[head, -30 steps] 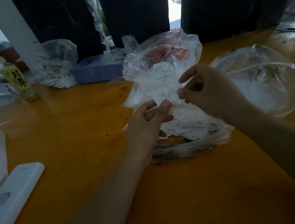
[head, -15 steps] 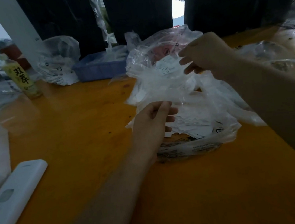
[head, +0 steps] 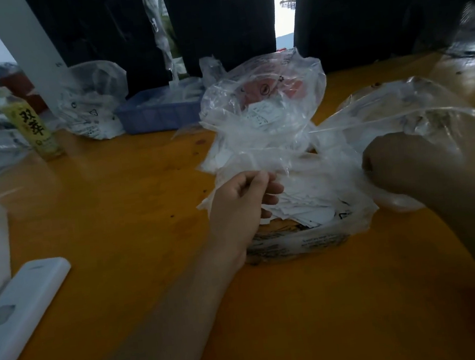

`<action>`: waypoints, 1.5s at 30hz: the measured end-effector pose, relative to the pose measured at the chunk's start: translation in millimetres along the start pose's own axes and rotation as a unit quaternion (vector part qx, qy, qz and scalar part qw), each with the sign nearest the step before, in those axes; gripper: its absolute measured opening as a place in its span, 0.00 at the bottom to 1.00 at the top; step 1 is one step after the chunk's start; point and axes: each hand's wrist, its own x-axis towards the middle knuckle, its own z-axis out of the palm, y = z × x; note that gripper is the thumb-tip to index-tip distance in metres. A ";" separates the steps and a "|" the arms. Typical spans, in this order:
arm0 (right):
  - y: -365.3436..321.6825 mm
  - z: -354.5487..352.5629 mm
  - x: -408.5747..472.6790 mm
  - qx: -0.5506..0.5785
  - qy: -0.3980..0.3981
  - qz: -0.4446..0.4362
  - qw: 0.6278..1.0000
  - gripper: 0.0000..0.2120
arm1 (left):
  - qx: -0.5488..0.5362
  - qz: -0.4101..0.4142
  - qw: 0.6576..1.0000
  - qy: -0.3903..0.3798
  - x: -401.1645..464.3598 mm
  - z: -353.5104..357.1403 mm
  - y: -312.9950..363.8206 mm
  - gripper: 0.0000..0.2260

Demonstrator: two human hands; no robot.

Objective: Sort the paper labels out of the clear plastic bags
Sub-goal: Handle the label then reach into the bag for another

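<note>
Lower left: white remote [head: 18, 320] flat on orange table [head: 115, 211]. Upper left: yellow bottle [head: 33, 126] upright, crumpled bag [head: 91, 104] beside it, blue tray [head: 160, 111] just right of that, against dark curtains [head: 221, 19]. Centre: left hand [head: 242, 206], thumb and forefinger pinching a fold of clear plastic bag [head: 262, 123] held up over pile of paper labels [head: 307, 204]; one label [head: 263, 114] visible inside raised bag. Right: right hand [head: 400, 161] in shadow, fingers curled, clutching second clear bag [head: 417, 109] billowing above it. Printed bag [head: 311, 241] under the pile, on table.
</note>
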 end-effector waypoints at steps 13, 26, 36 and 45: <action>-38.6 -47.7 -54.4 0.321 0.269 -0.066 0.906 0.05 | 0.056 0.018 0.997 -0.050 3.1 3.1 -7.5 0.09; -70.1 -18.5 -54.9 0.432 0.237 -0.177 0.852 0.04 | -0.012 -0.008 0.999 -0.041 0.6 28.8 -10.0 0.13; -70.6 -19.8 -59.4 0.427 0.143 -0.254 0.856 0.07 | 0.121 0.106 0.986 -0.035 -10.4 28.1 -8.4 0.12; -79.5 -8.7 -60.2 0.511 0.144 -0.194 0.825 0.07 | 0.087 0.060 0.994 0.026 -13.9 25.2 -4.0 0.07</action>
